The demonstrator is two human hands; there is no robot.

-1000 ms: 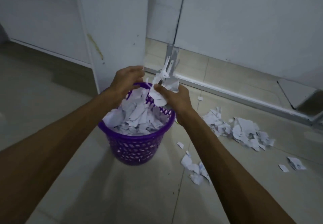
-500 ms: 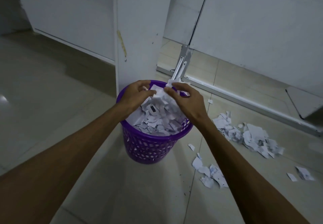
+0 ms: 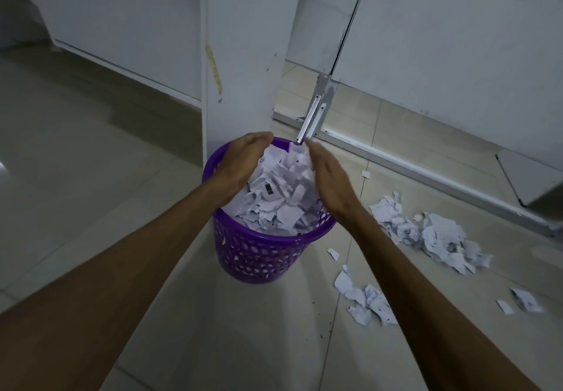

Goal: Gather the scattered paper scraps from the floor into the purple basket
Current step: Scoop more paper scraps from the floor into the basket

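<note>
Obs.: both hands over the mouth of the purple basket (image 3: pixel 259 253). A second ago the right hand (image 3: pixel 330 183) was clutching a bunch of scraps above the rim. Half a second ago both hands were curled down onto the pile. Now the bunch is gone from the grip. Left hand (image 3: pixel 243 159) and right hand flank the heap, fingers extended and loosely together, palms turned inward toward the paper. Neither grips anything that shows. Whether the palms touch the paper cannot be told.

Basket contents: paper scraps (image 3: pixel 277 195) heaped to rim level and mounded above it at the far side. The basket stands on the floor (image 3: pixel 91 177), just in front of a white upright panel (image 3: pixel 243 40).

Judgement: this load is delivered. The hands look to be settling or releasing the heap, not fetching more yet.

Remaining on the floor, all to the right of the basket:
- large pile (image 3: pixel 432 232), near the metal floor rail (image 3: pixel 426 171);
- smaller cluster (image 3: pixel 365 299), nearer the viewer;
- loose bits (image 3: pixel 521 300) toward the right edge of the view;
- one small bit (image 3: pixel 333 253) just beside the basket base, another (image 3: pixel 365 174) by the rail.

Task partly done. The basket is nearly full, so the big pile may need pressing down to fit, or scraps could spill over the rim.
</note>
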